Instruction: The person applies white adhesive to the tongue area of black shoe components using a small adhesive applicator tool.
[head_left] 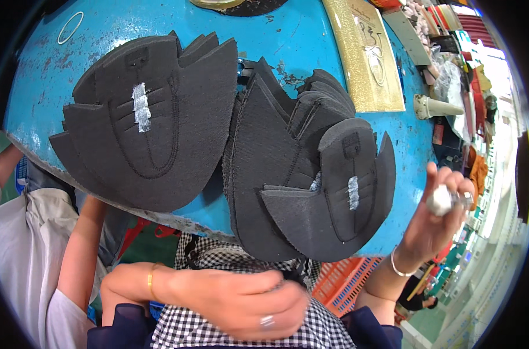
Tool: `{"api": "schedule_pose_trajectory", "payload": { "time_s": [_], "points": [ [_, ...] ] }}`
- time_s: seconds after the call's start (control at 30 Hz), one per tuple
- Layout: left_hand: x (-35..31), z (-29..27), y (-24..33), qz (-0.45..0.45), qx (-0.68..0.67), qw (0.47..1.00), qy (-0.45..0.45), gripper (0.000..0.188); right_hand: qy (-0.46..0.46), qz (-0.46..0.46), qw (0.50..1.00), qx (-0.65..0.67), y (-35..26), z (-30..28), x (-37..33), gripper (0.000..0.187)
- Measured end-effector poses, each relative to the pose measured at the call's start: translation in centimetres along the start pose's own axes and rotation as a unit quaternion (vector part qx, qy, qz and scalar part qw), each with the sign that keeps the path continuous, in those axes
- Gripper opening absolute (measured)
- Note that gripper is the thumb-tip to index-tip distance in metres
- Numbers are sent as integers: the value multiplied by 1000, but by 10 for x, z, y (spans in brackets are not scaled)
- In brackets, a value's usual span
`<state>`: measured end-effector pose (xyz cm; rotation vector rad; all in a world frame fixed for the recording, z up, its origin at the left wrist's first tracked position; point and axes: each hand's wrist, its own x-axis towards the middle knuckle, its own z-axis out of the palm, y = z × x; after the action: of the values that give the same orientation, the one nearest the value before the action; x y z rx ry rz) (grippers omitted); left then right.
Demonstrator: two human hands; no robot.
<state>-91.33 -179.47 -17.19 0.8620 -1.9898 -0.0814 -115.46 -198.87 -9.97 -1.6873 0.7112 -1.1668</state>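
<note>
My left hand (253,305), with a silver ring on one finger, hangs over my checked apron (180,326). Its fingers are curled together and slightly blurred; a dark bit shows at the fingertips, too small to name. Near the table's right edge my right hand (442,215) is raised with bent fingers around a rounded white thing (440,200); I cannot tell its kind. Between the hands lies a fanned stack of black padded shoe uppers (354,203), with stitched outlines and whitish strips in the middle. Another black stack of shoe uppers (142,128) sits at the left.
The worn blue table (38,99) carries a gold glittery sheet (363,55), a white loop (71,28) and a pale cone (436,107). Below its edge is an orange crate (343,282). At the left, a person's arm (81,250) reaches under the table edge.
</note>
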Motion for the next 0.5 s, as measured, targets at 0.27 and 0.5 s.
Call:
{"api": "schedule_pose_trajectory", "payload": {
  "time_s": [0.27,0.5],
  "points": [
    [31,58,0,1,94,993,-70,29,168,188,944,215,34,2,-66,25],
    [20,-10,-19,51,-17,998,-36,15,105,175,973,108,2,13,-77,29]
  ]
}}
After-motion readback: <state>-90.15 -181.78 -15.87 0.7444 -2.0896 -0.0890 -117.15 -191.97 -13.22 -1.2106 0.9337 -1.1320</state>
